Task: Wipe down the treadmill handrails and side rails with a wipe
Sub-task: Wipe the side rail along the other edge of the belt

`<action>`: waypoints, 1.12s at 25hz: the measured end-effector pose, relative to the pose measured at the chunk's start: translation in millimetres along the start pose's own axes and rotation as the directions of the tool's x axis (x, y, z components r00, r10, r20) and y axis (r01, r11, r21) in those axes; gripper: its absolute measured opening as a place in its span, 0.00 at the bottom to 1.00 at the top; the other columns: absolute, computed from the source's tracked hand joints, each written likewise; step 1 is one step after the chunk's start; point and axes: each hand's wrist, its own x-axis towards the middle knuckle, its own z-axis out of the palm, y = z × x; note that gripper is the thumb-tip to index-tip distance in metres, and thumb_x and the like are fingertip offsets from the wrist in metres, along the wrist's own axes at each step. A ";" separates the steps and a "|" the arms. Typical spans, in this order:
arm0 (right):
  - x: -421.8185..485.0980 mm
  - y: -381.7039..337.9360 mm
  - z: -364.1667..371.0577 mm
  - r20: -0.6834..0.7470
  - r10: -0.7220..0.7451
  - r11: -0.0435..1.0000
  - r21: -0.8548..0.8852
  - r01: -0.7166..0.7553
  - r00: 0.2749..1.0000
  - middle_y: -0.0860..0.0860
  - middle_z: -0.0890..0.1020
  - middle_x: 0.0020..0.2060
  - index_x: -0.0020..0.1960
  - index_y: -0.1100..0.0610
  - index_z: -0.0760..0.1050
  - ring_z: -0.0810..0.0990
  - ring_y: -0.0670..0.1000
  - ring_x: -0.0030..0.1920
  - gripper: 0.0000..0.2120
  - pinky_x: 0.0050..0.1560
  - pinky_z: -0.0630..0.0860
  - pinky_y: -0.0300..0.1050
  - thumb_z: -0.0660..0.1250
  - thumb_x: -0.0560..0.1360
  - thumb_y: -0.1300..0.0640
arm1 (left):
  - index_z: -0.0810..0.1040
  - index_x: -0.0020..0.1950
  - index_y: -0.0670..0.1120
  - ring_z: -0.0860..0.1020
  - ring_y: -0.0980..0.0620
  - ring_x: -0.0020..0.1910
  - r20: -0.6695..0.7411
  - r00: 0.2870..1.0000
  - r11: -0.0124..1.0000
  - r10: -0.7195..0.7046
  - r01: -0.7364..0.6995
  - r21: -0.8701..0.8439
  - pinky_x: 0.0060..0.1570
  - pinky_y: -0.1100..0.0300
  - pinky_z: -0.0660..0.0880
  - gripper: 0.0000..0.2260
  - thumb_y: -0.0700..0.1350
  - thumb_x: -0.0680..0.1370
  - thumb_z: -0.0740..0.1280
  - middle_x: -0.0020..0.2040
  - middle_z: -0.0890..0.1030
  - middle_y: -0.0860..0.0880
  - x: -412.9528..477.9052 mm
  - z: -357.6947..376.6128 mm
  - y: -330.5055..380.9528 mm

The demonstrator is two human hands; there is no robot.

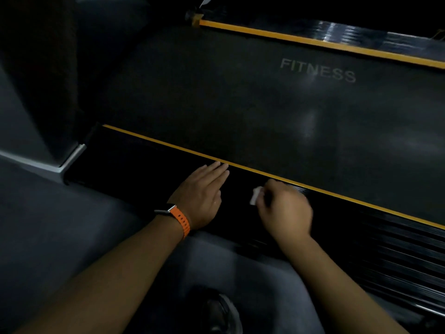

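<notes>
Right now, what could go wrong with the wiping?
The wipe is small and bunched in the right hand; it might slip out. The left hand lies flat on the rail, fingertips near the belt; risky if that moved. It is dim, so spots may be missed.
</notes>
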 end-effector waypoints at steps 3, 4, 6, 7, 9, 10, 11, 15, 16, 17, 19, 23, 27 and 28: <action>-21.9 43.2 -26.4 -0.004 0.147 0.989 -0.033 -0.147 0.989 0.53 0.79 0.34 0.41 0.52 0.75 0.79 0.60 0.36 0.07 0.32 0.73 0.47 0.72 0.74 0.52 | 0.72 0.76 0.40 0.64 0.47 0.79 0.009 1.000 1.000 -0.005 0.005 0.005 0.79 0.51 0.57 0.27 0.48 0.80 0.53 0.78 0.69 0.43 0.5 0.1 0.1; -20.6 44.1 -25.0 -0.013 0.146 0.988 -0.044 -0.147 0.989 0.53 0.79 0.35 0.42 0.52 0.75 0.79 0.60 0.37 0.07 0.32 0.73 0.46 0.72 0.74 0.53 | 0.72 0.76 0.40 0.65 0.47 0.79 0.005 1.000 1.000 -0.005 0.005 0.007 0.79 0.51 0.57 0.26 0.48 0.80 0.53 0.78 0.69 0.43 0.5 0.1 -0.6; -6.8 22.0 -10.6 -0.016 0.070 0.997 -0.015 -0.070 0.997 0.53 0.81 0.36 0.43 0.53 0.77 0.80 0.60 0.37 0.04 0.32 0.75 0.47 0.71 0.75 0.55 | 0.72 0.75 0.40 0.65 0.46 0.79 0.009 1.000 1.000 -0.002 0.002 0.011 0.78 0.50 0.58 0.26 0.47 0.79 0.54 0.78 0.70 0.43 -0.1 -0.1 0.0; 4.3 3.1 1.0 -0.007 0.011 1.000 0.012 -0.010 1.000 0.53 0.81 0.36 0.43 0.53 0.78 0.80 0.59 0.37 0.04 0.32 0.74 0.47 0.71 0.75 0.55 | 0.73 0.75 0.39 0.66 0.46 0.79 0.013 1.000 1.000 -0.004 0.004 0.010 0.78 0.50 0.58 0.27 0.47 0.79 0.54 0.77 0.70 0.42 -0.4 -0.4 0.3; 27.4 -35.6 21.6 0.019 -0.071 0.996 0.063 0.070 0.997 0.52 0.80 0.35 0.41 0.53 0.76 0.79 0.57 0.36 0.06 0.33 0.69 0.44 0.70 0.75 0.55 | 0.73 0.75 0.39 0.67 0.45 0.78 0.004 1.000 1.000 -0.003 0.003 -0.011 0.78 0.49 0.59 0.26 0.47 0.79 0.55 0.76 0.72 0.42 0.5 -0.7 0.2; 36.1 -47.7 28.2 0.014 -0.100 0.993 0.070 0.099 0.995 0.52 0.80 0.34 0.40 0.53 0.76 0.79 0.57 0.36 0.07 0.33 0.65 0.43 0.70 0.75 0.55 | 0.73 0.74 0.39 0.68 0.44 0.77 -0.005 1.000 1.000 -0.003 0.003 -0.024 0.77 0.49 0.60 0.26 0.46 0.78 0.55 0.76 0.72 0.41 0.8 -0.3 -0.2; 40.2 -51.9 30.4 0.012 -0.120 0.991 0.053 0.119 0.993 0.52 0.80 0.34 0.39 0.53 0.75 0.79 0.56 0.35 0.07 0.33 0.63 0.43 0.70 0.75 0.54 | 0.73 0.74 0.39 0.68 0.44 0.77 -0.008 1.000 1.000 -0.004 0.004 -0.028 0.77 0.48 0.60 0.26 0.46 0.78 0.55 0.76 0.72 0.41 0.9 0.1 -0.5; 13.6 1.7 0.4 -0.007 0.040 0.999 -0.027 -0.040 0.999 0.53 0.80 0.34 0.40 0.52 0.75 0.79 0.58 0.35 0.07 0.32 0.64 0.43 0.71 0.74 0.53 | 0.73 0.75 0.38 0.67 0.45 0.78 0.009 1.000 1.000 -0.002 0.002 -0.022 0.77 0.46 0.62 0.27 0.48 0.79 0.54 0.77 0.70 0.41 0.7 -1.5 0.2; 2.4 21.9 -11.6 -0.015 0.111 0.994 -0.020 -0.112 0.994 0.53 0.80 0.36 0.41 0.52 0.75 0.79 0.60 0.36 0.07 0.31 0.67 0.44 0.71 0.74 0.52 | 0.72 0.75 0.38 0.66 0.45 0.78 0.013 1.000 1.000 -0.005 0.005 -0.026 0.78 0.46 0.62 0.27 0.48 0.79 0.54 0.77 0.70 0.42 0.5 -1.5 0.6; -7.3 38.0 -21.8 -0.021 0.162 0.987 -0.008 -0.163 0.987 0.53 0.81 0.37 0.41 0.52 0.75 0.79 0.60 0.37 0.07 0.31 0.70 0.45 0.71 0.75 0.52 | 0.72 0.76 0.39 0.65 0.46 0.79 0.013 1.000 1.000 -0.008 0.009 -0.026 0.78 0.47 0.61 0.27 0.48 0.79 0.53 0.78 0.70 0.42 0.2 -1.2 0.7; -12.0 45.5 -24.3 -0.045 0.171 0.985 -0.001 -0.171 0.984 0.54 0.81 0.37 0.43 0.53 0.76 0.80 0.61 0.37 0.05 0.31 0.73 0.47 0.71 0.75 0.54 | 0.72 0.76 0.39 0.65 0.46 0.79 0.013 1.000 1.000 -0.016 0.016 -0.023 0.79 0.47 0.61 0.27 0.48 0.79 0.53 0.78 0.69 0.43 0.2 -0.8 -0.4; 31.8 -23.7 15.1 0.028 -0.040 0.999 0.008 0.040 0.999 0.52 0.80 0.38 0.46 0.52 0.76 0.80 0.57 0.39 0.03 0.34 0.73 0.47 0.67 0.77 0.54 | 0.73 0.75 0.39 0.67 0.45 0.78 0.010 1.000 1.000 -0.010 0.010 -0.020 0.77 0.44 0.64 0.27 0.47 0.78 0.55 0.77 0.71 0.42 0.3 -1.1 0.5; 64.7 -42.8 28.6 0.122 -0.079 0.997 -0.001 0.080 0.989 0.51 0.80 0.43 0.50 0.52 0.76 0.80 0.56 0.43 0.04 0.42 0.76 0.51 0.65 0.78 0.52 | 0.73 0.75 0.39 0.69 0.43 0.77 -0.009 1.000 0.999 0.003 -0.003 -0.033 0.77 0.45 0.64 0.27 0.46 0.77 0.56 0.75 0.73 0.41 1.3 -0.8 -0.9; 57.9 -27.8 22.6 0.108 -0.057 0.998 -0.035 0.061 0.993 0.51 0.80 0.42 0.49 0.52 0.76 0.80 0.56 0.43 0.03 0.41 0.76 0.51 0.66 0.77 0.52 | 0.73 0.74 0.39 0.68 0.44 0.77 -0.008 1.000 1.000 0.001 -0.001 -0.026 0.77 0.45 0.63 0.27 0.46 0.78 0.56 0.76 0.72 0.41 1.1 -0.7 -0.7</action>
